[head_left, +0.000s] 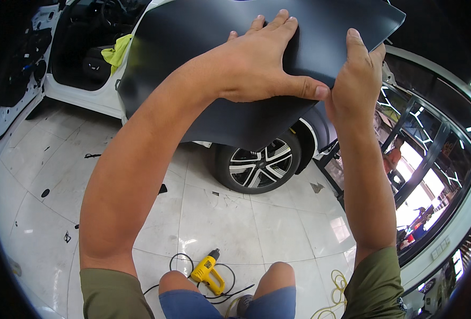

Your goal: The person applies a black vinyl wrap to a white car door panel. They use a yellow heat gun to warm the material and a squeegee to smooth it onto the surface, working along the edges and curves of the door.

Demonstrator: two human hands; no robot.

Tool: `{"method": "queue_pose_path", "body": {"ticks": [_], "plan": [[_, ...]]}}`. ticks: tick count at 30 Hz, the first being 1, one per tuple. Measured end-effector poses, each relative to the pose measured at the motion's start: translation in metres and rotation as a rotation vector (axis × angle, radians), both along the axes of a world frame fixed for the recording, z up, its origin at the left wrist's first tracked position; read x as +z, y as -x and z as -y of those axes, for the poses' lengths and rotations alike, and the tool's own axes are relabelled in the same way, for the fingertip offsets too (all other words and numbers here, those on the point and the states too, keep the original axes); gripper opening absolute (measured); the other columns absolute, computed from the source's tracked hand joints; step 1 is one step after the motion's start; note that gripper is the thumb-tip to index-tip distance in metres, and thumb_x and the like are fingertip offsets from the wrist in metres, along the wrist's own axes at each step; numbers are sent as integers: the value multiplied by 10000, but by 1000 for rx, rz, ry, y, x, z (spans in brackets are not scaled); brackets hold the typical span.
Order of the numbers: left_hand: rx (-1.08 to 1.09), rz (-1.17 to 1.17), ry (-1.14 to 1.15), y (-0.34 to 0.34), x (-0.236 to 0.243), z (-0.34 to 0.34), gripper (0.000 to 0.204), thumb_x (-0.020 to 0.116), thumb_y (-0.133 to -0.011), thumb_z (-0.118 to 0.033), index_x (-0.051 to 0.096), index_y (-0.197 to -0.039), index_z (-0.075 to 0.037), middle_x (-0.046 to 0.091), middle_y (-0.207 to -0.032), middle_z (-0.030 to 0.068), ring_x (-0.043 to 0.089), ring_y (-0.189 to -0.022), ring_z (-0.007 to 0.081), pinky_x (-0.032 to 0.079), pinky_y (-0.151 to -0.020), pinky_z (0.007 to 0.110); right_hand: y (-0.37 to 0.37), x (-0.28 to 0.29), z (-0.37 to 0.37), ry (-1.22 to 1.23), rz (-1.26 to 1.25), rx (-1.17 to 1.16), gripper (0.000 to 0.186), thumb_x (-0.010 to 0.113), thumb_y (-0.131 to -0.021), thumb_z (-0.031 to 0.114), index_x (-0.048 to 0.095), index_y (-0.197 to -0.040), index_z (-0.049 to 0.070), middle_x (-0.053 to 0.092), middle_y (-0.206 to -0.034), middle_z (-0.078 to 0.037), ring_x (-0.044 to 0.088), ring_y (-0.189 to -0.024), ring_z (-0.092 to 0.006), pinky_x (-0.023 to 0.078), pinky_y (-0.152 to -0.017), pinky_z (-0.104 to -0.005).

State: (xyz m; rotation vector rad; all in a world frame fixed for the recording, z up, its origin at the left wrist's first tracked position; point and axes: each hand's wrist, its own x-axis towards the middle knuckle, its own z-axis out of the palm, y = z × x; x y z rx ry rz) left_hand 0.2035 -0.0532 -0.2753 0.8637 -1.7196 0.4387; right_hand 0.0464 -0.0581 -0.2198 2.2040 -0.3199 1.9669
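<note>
A large sheet of dark matte film (pixel 230 125) spreads over the front side of a white car, its lower edge hanging over the top of the front wheel (pixel 261 165). My left hand (pixel 262 66) lies on the sheet with fingers spread and thumb stretched out to the right. The tip of that thumb comes up close to my right hand (pixel 355 77). My right hand is closed at the sheet's right edge, with the thumb up and the other fingers partly hidden behind.
A yellow heat gun (pixel 208 272) with a black cord lies on the tiled floor (pixel 219 223) by my knees. Yellow hose (pixel 333 295) is coiled at the lower right. Left, the car's door stands open, with a yellow-green cloth (pixel 117 53) in the doorway. Dark scraps dot the floor.
</note>
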Motion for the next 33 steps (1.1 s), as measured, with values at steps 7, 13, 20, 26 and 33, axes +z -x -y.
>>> {"method": "queue_pose_path", "body": {"ticks": [7,13,20,26,33], "plan": [[-158,-76,-1,8,-9,-4,1084,667,-731,-681,277,-1473,6,265,-1531,217,158,-1451,355,147,-1171,418,6,2,1,-149,10,101,612,448,-1001,314,230,-1369,-123,499,-1193,-236,519,-1090,-270,387,-965,-337],[-236,-84,-11,-8,-13,4,976,645,-784,-640,290,-1488,-66,247,-1557,147,123,-1465,324,70,-1179,434,-1,-3,-26,-228,-29,14,549,430,-1015,338,260,-1389,-26,467,-1313,-174,480,-1198,-253,350,-1039,-332],[-221,-102,-57,0,-6,-3,1106,677,-693,-709,293,-1476,-29,244,-1545,196,151,-1454,350,146,-1171,433,0,-5,-7,-174,-23,129,565,422,-1014,367,269,-1365,-49,464,-1287,-193,475,-1176,-250,353,-1026,-333],[-132,-113,-48,11,-5,-12,1052,690,-729,-654,311,-1462,-2,257,-1539,204,214,-1441,319,186,-1164,387,10,-1,4,-170,-92,173,537,435,-1016,346,269,-1361,-32,468,-1281,-182,474,-1169,-221,370,-1004,-318],[-639,-273,-151,-19,-14,-2,678,629,-907,-410,417,-1421,-23,276,-1551,117,234,-1435,202,173,-1160,323,8,-2,-11,-250,-137,184,605,413,-1022,371,220,-1423,-39,404,-1374,-210,406,-1270,-257,284,-1079,-328]]}}
